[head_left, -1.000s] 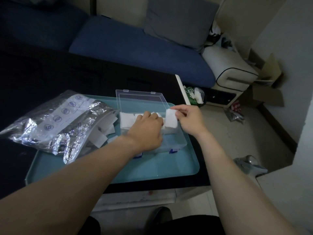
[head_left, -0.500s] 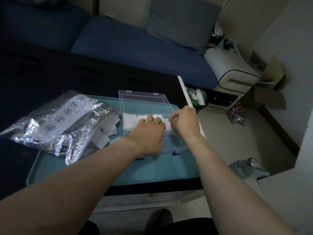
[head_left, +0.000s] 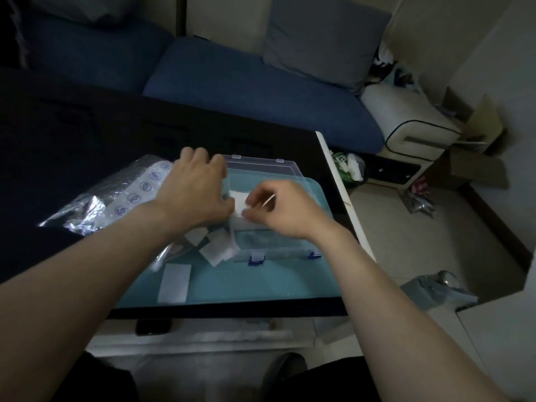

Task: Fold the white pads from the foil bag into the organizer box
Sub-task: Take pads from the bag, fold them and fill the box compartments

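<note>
A person is working over a teal tray [head_left: 261, 282] on a dark table [head_left: 87, 134], both hands meeting above the clear organizer box [head_left: 269, 236]. The right hand [head_left: 285, 210] is pinching a small white pad [head_left: 239, 203] with curled fingers; the left hand [head_left: 193, 195] is gripping the pad's other edge. The foil bag [head_left: 95, 203] is lying at the tray's left, loose pads [head_left: 216, 248] spilling beside the box.
</note>
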Demonstrator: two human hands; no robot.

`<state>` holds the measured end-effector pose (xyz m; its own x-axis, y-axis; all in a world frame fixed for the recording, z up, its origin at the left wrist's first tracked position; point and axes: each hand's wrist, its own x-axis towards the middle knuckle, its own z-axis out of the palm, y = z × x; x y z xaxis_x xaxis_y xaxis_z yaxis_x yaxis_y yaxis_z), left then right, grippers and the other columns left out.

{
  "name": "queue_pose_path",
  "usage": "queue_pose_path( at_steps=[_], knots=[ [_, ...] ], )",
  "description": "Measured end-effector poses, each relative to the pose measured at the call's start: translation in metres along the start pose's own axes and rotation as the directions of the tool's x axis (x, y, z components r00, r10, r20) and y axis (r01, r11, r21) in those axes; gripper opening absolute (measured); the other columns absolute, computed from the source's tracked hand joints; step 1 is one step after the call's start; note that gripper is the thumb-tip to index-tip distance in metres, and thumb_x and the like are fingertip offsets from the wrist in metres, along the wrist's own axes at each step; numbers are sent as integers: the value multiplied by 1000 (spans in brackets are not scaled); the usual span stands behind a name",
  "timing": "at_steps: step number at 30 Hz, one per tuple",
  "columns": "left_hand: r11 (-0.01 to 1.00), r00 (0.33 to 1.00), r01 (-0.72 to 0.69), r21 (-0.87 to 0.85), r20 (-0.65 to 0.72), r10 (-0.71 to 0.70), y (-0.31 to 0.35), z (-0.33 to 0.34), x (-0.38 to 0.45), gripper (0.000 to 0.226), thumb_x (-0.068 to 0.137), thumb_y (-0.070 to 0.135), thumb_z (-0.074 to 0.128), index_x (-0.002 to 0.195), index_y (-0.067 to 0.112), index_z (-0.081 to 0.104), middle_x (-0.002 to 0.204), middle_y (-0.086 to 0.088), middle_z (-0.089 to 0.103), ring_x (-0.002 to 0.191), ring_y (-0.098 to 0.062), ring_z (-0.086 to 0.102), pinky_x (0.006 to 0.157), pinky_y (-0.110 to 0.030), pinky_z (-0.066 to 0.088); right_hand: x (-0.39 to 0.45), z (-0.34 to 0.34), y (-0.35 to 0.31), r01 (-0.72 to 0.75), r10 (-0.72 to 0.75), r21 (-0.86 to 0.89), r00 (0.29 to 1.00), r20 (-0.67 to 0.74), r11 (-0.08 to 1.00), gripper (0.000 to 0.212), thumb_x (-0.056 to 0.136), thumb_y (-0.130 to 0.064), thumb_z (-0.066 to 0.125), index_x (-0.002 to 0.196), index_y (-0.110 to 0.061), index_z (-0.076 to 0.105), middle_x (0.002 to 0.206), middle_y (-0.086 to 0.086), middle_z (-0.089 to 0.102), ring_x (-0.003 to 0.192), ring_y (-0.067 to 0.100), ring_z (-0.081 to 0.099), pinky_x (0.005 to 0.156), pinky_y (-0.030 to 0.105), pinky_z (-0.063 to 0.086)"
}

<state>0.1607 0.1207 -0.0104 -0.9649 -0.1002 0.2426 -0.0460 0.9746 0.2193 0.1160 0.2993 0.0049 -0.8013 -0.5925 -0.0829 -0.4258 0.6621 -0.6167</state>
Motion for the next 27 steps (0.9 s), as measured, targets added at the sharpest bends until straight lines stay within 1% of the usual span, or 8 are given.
queue_pose_path(
  at_steps=[3, 6, 8, 12, 16, 20, 23, 27],
  knots=[
    [991, 976, 109, 80, 178, -121, -28, 1, -7, 52, 80, 43, 68, 117, 9, 53, 117, -17, 53, 111, -33, 45, 92, -40, 40, -1, 27, -18, 26, 3, -153, 982, 188, 988, 35, 77, -31, 85, 106, -19, 69, 100, -6, 66, 91, 12, 62, 86, 31, 54],
    [993, 954, 116, -11, 280, -109, -45, -1, -18, 13, 89, 23, 58, 83, 11, 55, 103, -15, 63, 87, -27, 50, 75, -33, 43, 5, 54, -31, 144, -58, -435, 977, 205, 889, 75, 66, -49, 87, 131, -24, 58, 123, -1, 55, 114, 20, 43, 94, 36, 42],
    [990, 949, 134, -43, 295, -116, -50, -2, -21, 21, 94, 18, 52, 74, 15, 47, 93, -11, 61, 79, -23, 45, 69, -30, 35, 11, 67, -35, 186, -110, -548, 979, 169, 816, 85, 67, -62, 80, 139, -27, 49, 128, 0, 54, 117, 25, 35, 94, 39, 34],
    [983, 956, 169, -64, 252, -148, -52, -5, -20, 12, 96, 13, 49, 86, 14, 56, 102, -16, 65, 78, -26, 48, 69, -32, 35, 23, 83, -38, 158, -100, -609, 987, 128, 777, 71, 90, -62, 57, 148, -28, 37, 127, 10, 61, 121, 31, 36, 95, 41, 29],
    [970, 948, 210, -119, 265, -173, -51, -3, -17, 19, 92, 10, 51, 106, 3, 62, 109, -20, 64, 98, -37, 60, 79, -39, 45, 29, 91, -43, 126, -75, -687, 992, 103, 716, 69, 91, -64, 54, 141, -18, 45, 129, 11, 58, 122, 31, 38, 96, 42, 31],
    [962, 943, 235, -140, 274, -190, -46, 2, -13, 21, 94, 16, 51, 105, -1, 58, 111, -23, 62, 101, -39, 59, 78, -39, 44, 36, 91, -45, 88, -14, -746, 994, 105, 660, 73, 87, -71, 54, 132, -14, 54, 132, 11, 48, 121, 30, 37, 100, 42, 30],
    [959, 947, 242, -148, 251, -200, -44, 4, -11, 19, 94, 16, 51, 102, 0, 57, 111, -24, 61, 96, -38, 58, 74, -37, 41, 41, 91, -46, 86, 33, -779, 990, 135, 621, 61, 88, -68, 54, 125, -20, 61, 132, 9, 44, 125, 30, 32, 102, 43, 27],
    [945, 946, 280, -171, 213, -242, -46, 10, -8, 11, 94, 17, 53, 89, 7, 54, 107, -23, 63, 84, -35, 54, 71, -36, 39, 42, 89, -54, 120, 30, -773, 984, 177, 623, 38, 95, -54, 54, 113, -21, 61, 127, 4, 56, 127, 30, 34, 104, 45, 26]
  ],
)
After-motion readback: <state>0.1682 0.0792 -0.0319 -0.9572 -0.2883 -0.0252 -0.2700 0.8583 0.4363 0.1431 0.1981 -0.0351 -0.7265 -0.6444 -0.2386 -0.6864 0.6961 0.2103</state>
